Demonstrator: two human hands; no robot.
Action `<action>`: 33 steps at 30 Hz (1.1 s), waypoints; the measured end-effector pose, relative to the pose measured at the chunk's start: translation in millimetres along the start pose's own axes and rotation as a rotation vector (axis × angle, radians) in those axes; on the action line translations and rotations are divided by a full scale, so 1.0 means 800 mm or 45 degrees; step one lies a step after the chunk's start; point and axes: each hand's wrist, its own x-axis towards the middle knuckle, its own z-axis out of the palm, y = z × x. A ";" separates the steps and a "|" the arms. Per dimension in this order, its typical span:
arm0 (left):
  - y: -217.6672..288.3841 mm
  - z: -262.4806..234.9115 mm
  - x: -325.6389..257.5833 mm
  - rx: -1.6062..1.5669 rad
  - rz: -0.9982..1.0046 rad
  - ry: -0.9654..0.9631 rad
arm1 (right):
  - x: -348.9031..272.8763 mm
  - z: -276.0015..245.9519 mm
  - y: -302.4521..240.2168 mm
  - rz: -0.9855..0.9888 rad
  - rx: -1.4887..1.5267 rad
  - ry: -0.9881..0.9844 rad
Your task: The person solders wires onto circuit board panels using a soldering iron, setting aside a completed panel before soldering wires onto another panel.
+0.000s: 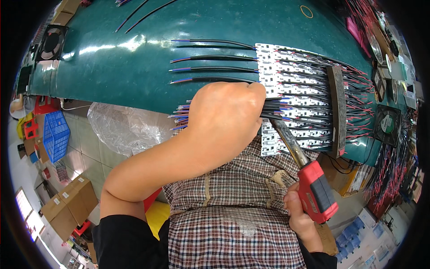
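Note:
My left hand (227, 110) is closed round a bundle of black cables (276, 109). Their blue and red wire ends show on both sides of the fist, which sits over the left edge of a panel of white circuit boards (267, 60). Beyond the fist, several single black cables (219, 57) run left from the panel's edge. My right hand (299, 217) grips a soldering iron (317, 190) by its red and black handle. The iron's metal shaft slants up to the boards beside the bundle. Its tip is partly hidden near the cables.
A dark bar (337, 110) lies across the cables on the panel's right side. The green table (148, 76) carries a fan (52, 42) at the left and another fan (387, 124) at the right. Clear plastic (114, 127) hangs at the near edge. Red-black wires (387, 179) hang at right.

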 end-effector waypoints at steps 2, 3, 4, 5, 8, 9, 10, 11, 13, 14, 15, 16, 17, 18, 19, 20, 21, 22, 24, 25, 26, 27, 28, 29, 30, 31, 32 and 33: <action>0.000 0.000 0.001 0.005 0.023 0.023 | -0.003 -0.001 -0.001 0.041 0.022 0.019; 0.000 0.001 0.001 0.010 0.035 0.039 | -0.003 -0.003 -0.003 0.010 0.039 0.012; -0.001 0.003 0.001 0.017 0.047 0.054 | -0.003 -0.003 -0.004 -0.021 0.057 0.003; -0.002 0.004 0.001 0.018 0.047 0.054 | -0.002 -0.004 -0.005 -0.022 0.059 0.003; -0.004 0.003 0.000 0.041 0.031 0.042 | -0.003 -0.003 -0.007 0.004 0.049 -0.017; -0.005 0.002 0.001 0.012 0.008 0.008 | -0.003 -0.003 -0.006 0.010 0.108 -0.010; -0.005 0.000 0.002 -0.018 -0.014 -0.025 | -0.004 -0.004 -0.005 0.017 0.164 -0.002; -0.004 -0.002 0.003 -0.019 -0.013 -0.024 | -0.004 -0.003 -0.006 0.017 0.163 0.000; -0.002 -0.008 0.004 -0.163 -0.149 -0.045 | -0.004 -0.002 -0.009 0.007 0.206 0.036; -0.003 -0.008 0.003 -0.163 -0.148 -0.045 | -0.003 0.000 -0.008 0.007 0.207 0.036; -0.007 -0.010 0.001 -0.120 -0.132 -0.066 | -0.001 0.003 -0.006 -0.081 0.171 0.053; -0.010 -0.010 0.000 -0.078 -0.114 -0.088 | 0.000 0.005 -0.005 -0.167 0.135 0.072; -0.011 -0.011 -0.001 -0.079 -0.112 -0.090 | -0.001 0.006 -0.007 -0.165 0.136 0.073; -0.011 -0.013 -0.002 0.031 -0.016 0.045 | -0.002 0.005 -0.011 -0.146 0.228 0.066; -0.010 -0.015 -0.003 0.137 0.079 0.180 | -0.003 0.005 -0.014 -0.125 0.318 0.059; -0.008 -0.019 -0.003 0.134 0.080 0.178 | -0.005 0.004 -0.012 -0.122 0.317 0.060; -0.004 -0.024 -0.002 0.170 0.090 0.261 | -0.009 0.002 -0.009 -0.114 0.271 0.055; 0.000 -0.029 -0.002 0.209 0.101 0.345 | -0.012 0.000 -0.006 -0.109 0.226 0.049; 0.004 -0.028 -0.008 0.174 0.093 0.305 | -0.019 -0.003 0.005 -0.070 0.209 0.020; 0.004 -0.021 -0.013 0.001 0.026 0.191 | -0.020 -0.003 0.008 -0.039 0.193 -0.015; 0.005 -0.016 -0.017 -0.173 -0.042 0.077 | -0.020 -0.004 0.005 -0.041 0.196 -0.017; 0.008 -0.011 -0.021 -0.234 -0.131 0.047 | -0.019 -0.005 0.000 -0.003 0.191 0.018; 0.007 -0.008 -0.022 -0.236 -0.131 0.045 | -0.018 -0.005 -0.004 0.039 0.183 0.056; 0.006 -0.004 -0.024 -0.222 -0.140 0.045 | -0.017 -0.006 0.000 0.041 0.182 0.057; 0.005 -0.001 -0.025 -0.208 -0.148 0.044 | -0.016 -0.007 0.007 -0.020 0.068 0.023; 0.004 0.001 -0.025 -0.208 -0.149 0.043 | -0.014 -0.008 0.010 -0.082 -0.046 -0.011; 0.002 0.003 -0.024 -0.189 -0.141 0.052 | -0.013 -0.007 0.010 -0.082 -0.046 -0.012; 0.001 0.005 -0.023 -0.170 -0.134 0.061 | -0.011 -0.007 0.010 -0.071 -0.046 -0.033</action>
